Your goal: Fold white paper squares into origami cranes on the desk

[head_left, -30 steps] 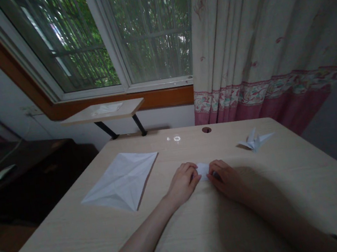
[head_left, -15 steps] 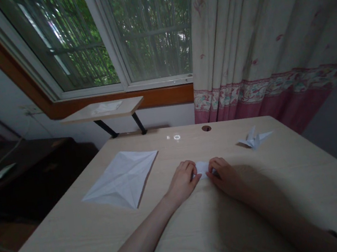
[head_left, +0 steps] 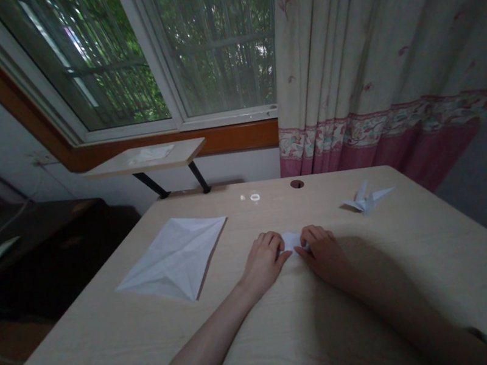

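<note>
Since the left hand (head_left: 263, 258) and right hand (head_left: 323, 251) each pinch one end of the small white paper (head_left: 291, 240) on the desk (head_left: 260, 346), its ends are covered. Looks folded small, so partway I'd guess; can't tell what folds remain. Winged paper figure (head_left: 366, 200) off right looks finished, creased sheet (head_left: 176, 258) at left lies spread out.

Left hand (head_left: 264, 260), one; right hand (head_left: 323, 251), one; folded paper (head_left: 291, 240), one; creased sheet (head_left: 175, 260), one; paper bird (head_left: 365, 200), one; desk (head_left: 87, 337), one; black shelf legs (head_left: 150, 185), two
</note>
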`<state>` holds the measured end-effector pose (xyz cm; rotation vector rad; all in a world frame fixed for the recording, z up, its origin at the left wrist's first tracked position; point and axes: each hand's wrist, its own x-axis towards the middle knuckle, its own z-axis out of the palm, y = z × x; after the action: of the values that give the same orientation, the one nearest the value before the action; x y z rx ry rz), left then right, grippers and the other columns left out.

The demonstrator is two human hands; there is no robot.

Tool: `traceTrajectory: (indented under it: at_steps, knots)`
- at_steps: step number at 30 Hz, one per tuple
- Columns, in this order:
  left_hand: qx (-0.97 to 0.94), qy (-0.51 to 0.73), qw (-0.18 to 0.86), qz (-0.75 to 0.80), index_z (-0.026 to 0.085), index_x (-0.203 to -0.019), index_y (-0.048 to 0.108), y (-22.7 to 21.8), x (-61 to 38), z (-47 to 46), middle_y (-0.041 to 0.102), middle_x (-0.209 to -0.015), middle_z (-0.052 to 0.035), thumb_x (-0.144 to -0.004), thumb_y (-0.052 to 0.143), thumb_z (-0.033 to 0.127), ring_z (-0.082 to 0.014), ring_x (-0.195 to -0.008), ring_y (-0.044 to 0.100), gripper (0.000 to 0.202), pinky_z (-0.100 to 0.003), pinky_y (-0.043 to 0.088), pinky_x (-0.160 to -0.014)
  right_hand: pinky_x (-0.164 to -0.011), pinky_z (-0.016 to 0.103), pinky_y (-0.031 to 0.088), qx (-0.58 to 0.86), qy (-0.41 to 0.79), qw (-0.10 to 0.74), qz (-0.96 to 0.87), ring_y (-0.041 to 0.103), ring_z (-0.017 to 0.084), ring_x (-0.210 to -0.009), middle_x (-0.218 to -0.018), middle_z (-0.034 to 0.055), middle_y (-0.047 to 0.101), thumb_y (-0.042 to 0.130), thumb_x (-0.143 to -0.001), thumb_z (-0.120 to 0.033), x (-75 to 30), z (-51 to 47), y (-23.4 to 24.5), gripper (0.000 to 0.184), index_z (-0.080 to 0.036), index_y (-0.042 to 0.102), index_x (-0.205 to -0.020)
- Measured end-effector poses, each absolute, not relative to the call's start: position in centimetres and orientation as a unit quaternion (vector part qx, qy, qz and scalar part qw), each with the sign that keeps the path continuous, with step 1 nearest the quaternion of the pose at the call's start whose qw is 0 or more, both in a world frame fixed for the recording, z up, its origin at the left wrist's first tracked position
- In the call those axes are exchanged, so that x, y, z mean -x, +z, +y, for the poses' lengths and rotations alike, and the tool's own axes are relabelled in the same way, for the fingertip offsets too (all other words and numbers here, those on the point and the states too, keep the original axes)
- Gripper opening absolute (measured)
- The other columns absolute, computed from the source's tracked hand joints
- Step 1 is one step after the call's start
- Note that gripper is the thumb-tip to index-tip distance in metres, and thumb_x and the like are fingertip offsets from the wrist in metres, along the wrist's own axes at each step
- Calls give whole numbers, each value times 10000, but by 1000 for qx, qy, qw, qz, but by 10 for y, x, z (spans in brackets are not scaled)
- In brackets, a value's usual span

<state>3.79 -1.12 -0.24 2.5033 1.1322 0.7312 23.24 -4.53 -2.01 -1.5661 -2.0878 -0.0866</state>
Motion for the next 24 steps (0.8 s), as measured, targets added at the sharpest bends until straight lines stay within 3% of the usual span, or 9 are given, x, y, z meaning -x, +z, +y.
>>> traceTrajectory:
  at_steps: [7,24]
  knots:
    - [-875,260,154,379,201,-956,580,-7,-37,-10,633,-1063,-48,-961,578,210,-228,-1027,544,10,-368,448,-918,-802,346,381,601,-24,269,-753,563,225,-877,-890,41,624,484,-900,-99,-233,-47,-18,133,-224,509,-862]
    - [-891,246,162,346,227,-1019,597,-4,-33,-9,654,-1125,-41,-976,431,99,-223,-1068,543,214,-372,433,-928,-793,336,367,593,-10,261,-762,545,226,-908,-930,49,633,400,-712,64,-236,-45,-23,364,-224,546,-879]
